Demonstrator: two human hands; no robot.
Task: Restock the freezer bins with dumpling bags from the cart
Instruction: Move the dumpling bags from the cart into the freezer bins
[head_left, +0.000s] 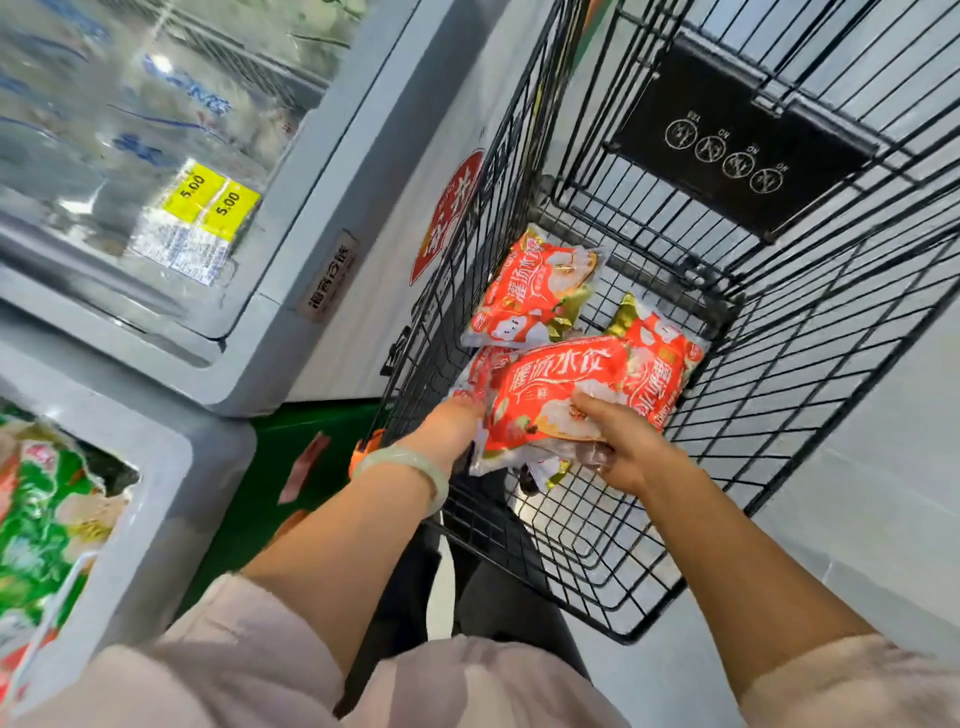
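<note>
A black wire cart (737, 415) holds three red dumpling bags. Both my hands grip the nearest red bag (550, 389): my left hand (452, 421), with a pale bangle on the wrist, holds its left end, and my right hand (618, 441) pinches its lower right edge. A second red bag (535, 291) lies further in at the cart's left side. The third red bag (660, 364) lies partly under the held one, on the right. The open freezer bin (150, 499) at the lower left holds green bags (36, 525).
A glass-lidded freezer (291, 249) stands at the upper left, with yellow 5.00 price tags (210, 200) under its lid. The cart's folded black child-seat flap (737, 135) sits at its far end. Green floor shows between freezers and cart, grey floor on the right.
</note>
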